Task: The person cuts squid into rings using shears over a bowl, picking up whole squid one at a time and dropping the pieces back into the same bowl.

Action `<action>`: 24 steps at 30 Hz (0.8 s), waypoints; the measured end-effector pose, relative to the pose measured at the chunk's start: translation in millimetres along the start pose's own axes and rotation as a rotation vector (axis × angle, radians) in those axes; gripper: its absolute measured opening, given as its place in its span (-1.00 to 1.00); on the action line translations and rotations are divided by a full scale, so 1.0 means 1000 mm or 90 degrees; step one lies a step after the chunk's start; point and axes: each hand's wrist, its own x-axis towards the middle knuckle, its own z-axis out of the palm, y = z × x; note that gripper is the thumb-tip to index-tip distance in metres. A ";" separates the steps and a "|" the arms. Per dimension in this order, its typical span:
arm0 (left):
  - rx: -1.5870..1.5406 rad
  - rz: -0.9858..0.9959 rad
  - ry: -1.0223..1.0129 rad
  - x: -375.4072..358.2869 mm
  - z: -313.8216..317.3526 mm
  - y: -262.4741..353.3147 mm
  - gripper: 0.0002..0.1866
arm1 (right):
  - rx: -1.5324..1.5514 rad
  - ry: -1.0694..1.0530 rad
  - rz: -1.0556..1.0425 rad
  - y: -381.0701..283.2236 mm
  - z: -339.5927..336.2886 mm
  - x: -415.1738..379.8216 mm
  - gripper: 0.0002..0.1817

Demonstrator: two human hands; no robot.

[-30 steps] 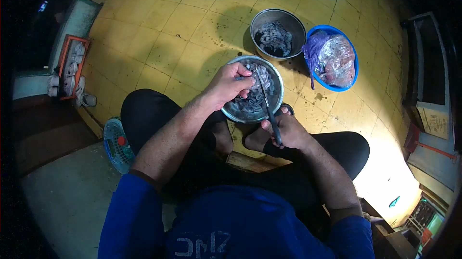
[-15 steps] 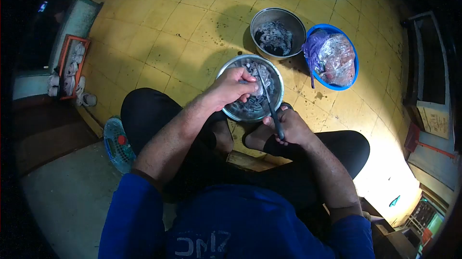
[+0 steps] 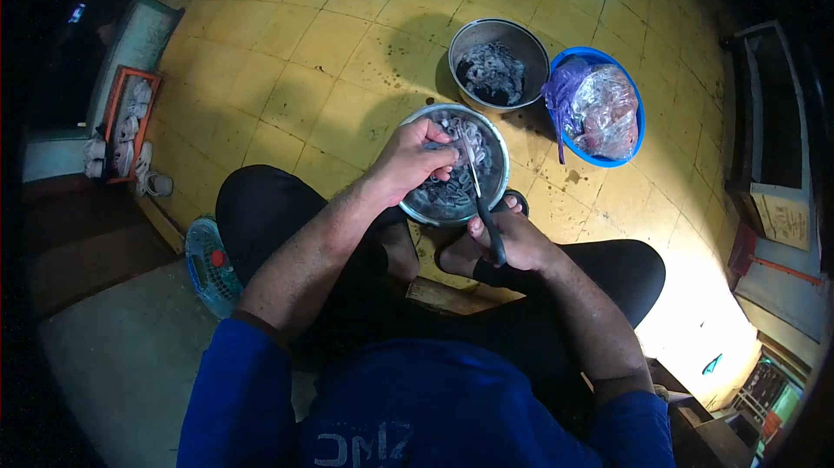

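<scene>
I sit on the floor with a steel bowl [image 3: 499,179] of grey, slippery pieces between my feet. My left hand [image 3: 410,158] reaches into the bowl and pinches one pale piece at its left side. My right hand [image 3: 512,240] grips the dark handle of a knife [image 3: 479,190], whose blade points up into the bowl toward the held piece. Both sleeves are blue.
A second steel bowl [image 3: 498,33] with dark contents stands further out on the yellow tiled floor. Right of it is a blue basin [image 3: 635,139] holding plastic bags. A blue basket [image 3: 207,265] lies by my left knee, shoes on an orange rack [image 3: 126,120] at far left.
My left hand has shifted slightly within the bowl, keeping its pinch on a piece. The knife blade has moved a little down and left; the right hand barely moved.
</scene>
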 end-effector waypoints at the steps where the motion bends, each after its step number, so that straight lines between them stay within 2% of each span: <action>1: 0.017 0.001 -0.007 0.000 0.001 0.000 -0.76 | 0.000 0.000 0.001 0.000 0.000 0.000 -0.15; 7: -0.035 -0.006 -0.029 0.003 -0.007 -0.001 -0.79 | -0.007 0.017 0.038 -0.016 -0.003 -0.009 -0.19; 11: -0.029 -0.025 -0.058 0.001 -0.009 0.000 -0.78 | -0.011 0.052 -0.029 -0.013 0.000 -0.008 -0.22; 13: 0.087 -0.107 -0.128 -0.003 -0.006 0.002 -0.78 | -0.012 0.065 -0.045 -0.012 0.001 -0.008 -0.23; 16: 0.079 -0.092 -0.125 -0.001 -0.009 -0.001 -0.78 | -0.043 0.062 -0.070 -0.009 -0.001 -0.007 -0.24; 18: 0.074 -0.102 -0.126 0.000 -0.012 -0.001 -0.79 | 0.005 -0.015 0.070 -0.014 -0.007 -0.008 -0.26; 22: 0.070 -0.122 -0.135 0.000 -0.009 -0.003 -0.72 | 0.047 -0.003 0.081 -0.005 -0.008 -0.003 -0.33; 24: 0.079 -0.114 -0.137 0.000 -0.007 -0.004 -0.69 | 0.084 0.047 0.089 0.001 -0.007 0.000 -0.35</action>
